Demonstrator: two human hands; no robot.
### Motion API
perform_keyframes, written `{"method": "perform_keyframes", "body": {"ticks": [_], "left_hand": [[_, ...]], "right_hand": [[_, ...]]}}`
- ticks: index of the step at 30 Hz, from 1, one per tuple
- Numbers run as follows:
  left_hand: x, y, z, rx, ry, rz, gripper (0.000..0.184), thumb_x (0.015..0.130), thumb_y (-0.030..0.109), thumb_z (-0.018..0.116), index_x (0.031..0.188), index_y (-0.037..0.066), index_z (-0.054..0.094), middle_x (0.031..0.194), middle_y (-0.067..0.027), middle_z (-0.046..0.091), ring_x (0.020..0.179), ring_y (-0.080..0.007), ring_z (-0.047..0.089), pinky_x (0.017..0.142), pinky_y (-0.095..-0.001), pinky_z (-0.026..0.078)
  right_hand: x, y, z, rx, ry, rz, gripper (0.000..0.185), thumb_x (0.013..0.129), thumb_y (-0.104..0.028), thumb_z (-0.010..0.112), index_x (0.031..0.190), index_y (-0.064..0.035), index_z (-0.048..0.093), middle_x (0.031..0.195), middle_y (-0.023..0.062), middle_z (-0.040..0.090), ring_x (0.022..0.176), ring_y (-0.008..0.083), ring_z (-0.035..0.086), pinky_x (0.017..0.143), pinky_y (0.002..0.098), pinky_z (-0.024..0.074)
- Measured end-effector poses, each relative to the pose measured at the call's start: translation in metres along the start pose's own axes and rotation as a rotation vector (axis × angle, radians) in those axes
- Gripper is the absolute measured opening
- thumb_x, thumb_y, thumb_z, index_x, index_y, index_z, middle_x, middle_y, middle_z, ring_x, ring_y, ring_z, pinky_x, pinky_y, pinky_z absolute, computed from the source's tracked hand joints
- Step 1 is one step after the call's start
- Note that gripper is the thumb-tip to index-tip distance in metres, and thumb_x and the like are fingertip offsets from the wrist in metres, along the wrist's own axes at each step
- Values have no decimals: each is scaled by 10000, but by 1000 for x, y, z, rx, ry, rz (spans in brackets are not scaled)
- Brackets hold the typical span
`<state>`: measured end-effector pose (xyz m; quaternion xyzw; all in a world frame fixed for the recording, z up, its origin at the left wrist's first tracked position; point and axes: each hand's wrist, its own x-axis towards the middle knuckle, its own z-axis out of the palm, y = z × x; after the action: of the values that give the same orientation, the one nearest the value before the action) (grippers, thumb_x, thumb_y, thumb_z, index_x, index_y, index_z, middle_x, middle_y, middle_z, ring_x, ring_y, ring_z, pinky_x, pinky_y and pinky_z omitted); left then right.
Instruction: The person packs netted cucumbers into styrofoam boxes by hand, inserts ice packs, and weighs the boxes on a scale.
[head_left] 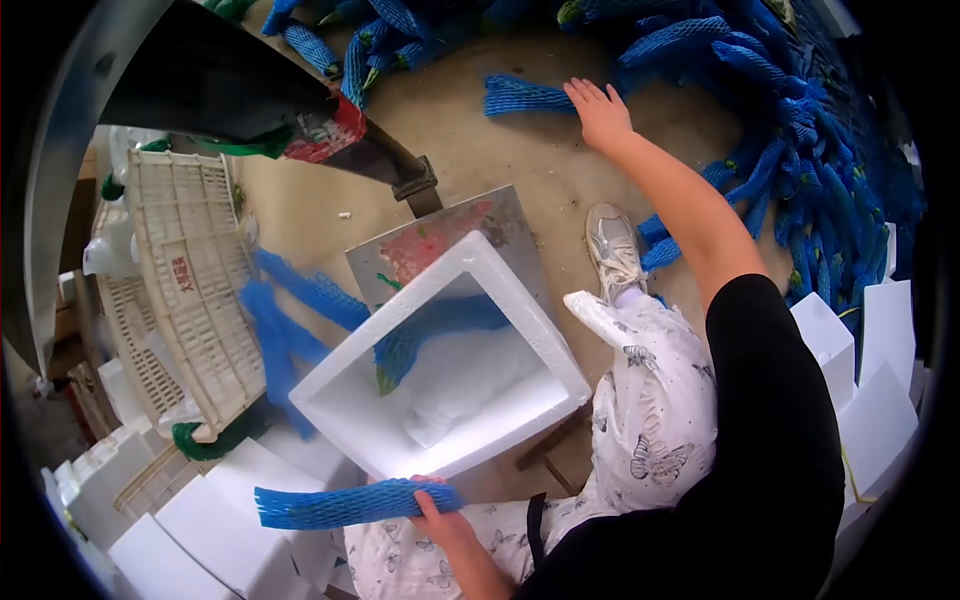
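Near the bottom of the head view, my left hand (437,510) is closed round one end of a blue foam net sleeve (335,504), which stretches to the left. At the upper middle, my right hand (600,112) has its fingers extended, at the end of another blue net sleeve (525,96) on the floor. Between my hands, a white foam box (530,335) stands open on a metal platform (510,215). Inside it lie a blue-netted item (398,355) with a green tip and a white bag-like lump (450,390).
Many blue-netted items (800,120) are heaped at the upper right, others along the top. A cream plastic crate (190,280) stands at the left. A dark metal post (390,155) rises behind the box. White foam boxes (825,335) stand right and lower left.
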<state>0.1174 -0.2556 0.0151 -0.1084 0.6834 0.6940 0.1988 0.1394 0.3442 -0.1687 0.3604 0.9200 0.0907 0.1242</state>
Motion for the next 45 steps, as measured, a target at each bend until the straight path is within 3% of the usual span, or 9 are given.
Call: {"method": "perform_keyframes", "body": {"ticks": [7,12,17,19,24,30,34,37,45], "left_hand": [[-12,23,17,111,190,-169,423,925,174,587,1285,73,390,1078,-71,539,895,-184,532,789,-320,469],[6,7,26,17,115,-71,397,929,172,577,1269,68,401,1029,-61,546,882,-184,541,790,-328,475],[-5,11,12,-78,69,-72,412,898,118,625,1251,66,419,1005,-74,561,884,-216,572,819,-351,486],[-7,6,7,-129,57,-30,404,899,110,623,1245,52,422,1011,-78,563,887,-202,574,817,-336,486],[-18,16,0,-279,57,77,303,917,128,605,1178,52,471,1038,-63,580,911,-182,560,835,-324,472],[-23,31,0,-443,110,71,357,889,47,619,1195,46,434,1035,-75,553,914,-181,547,831,-331,480],[-25,32,-10,-455,114,57,368,882,53,629,1189,24,428,1053,-76,548,940,-178,548,851,-324,474],[-27,29,-1,-440,132,20,386,866,32,642,1187,15,430,1064,-80,544,948,-180,551,859,-328,475],[2,49,-5,329,102,254,505,809,101,725,1229,-11,467,1082,-110,606,964,-191,587,868,-305,453]], "right_hand": [[-8,0,49,408,-150,83,572,732,-225,703,1250,-147,474,1178,159,553,1059,357,558,860,448,487],[-115,-9,-1,821,-324,342,718,677,-382,705,1292,-108,454,1077,200,632,1014,358,608,888,419,475],[-169,13,-108,1490,-597,255,711,805,-322,639,1400,-58,353,1245,152,531,1093,218,539,909,316,441],[-191,7,-171,1559,-360,-136,762,835,-303,616,1472,-102,249,1369,150,417,1159,237,499,949,317,424],[-209,-57,-306,773,-324,-705,892,780,-68,678,1483,-342,202,1228,179,516,1077,328,556,892,396,479],[-205,-222,-209,13,19,-967,730,838,-159,633,1453,-325,277,1131,89,545,1104,275,522,895,391,462],[-206,-248,-137,286,309,-929,510,834,-200,628,1319,-237,472,1006,51,548,1038,252,527,849,383,462],[-191,-254,-159,305,-220,-973,173,841,-213,627,970,-109,578,945,92,593,958,296,577,785,409,490],[-180,-263,-138,530,-288,-895,146,860,-173,594,987,-102,582,963,120,610,923,350,582,774,452,476]]}}
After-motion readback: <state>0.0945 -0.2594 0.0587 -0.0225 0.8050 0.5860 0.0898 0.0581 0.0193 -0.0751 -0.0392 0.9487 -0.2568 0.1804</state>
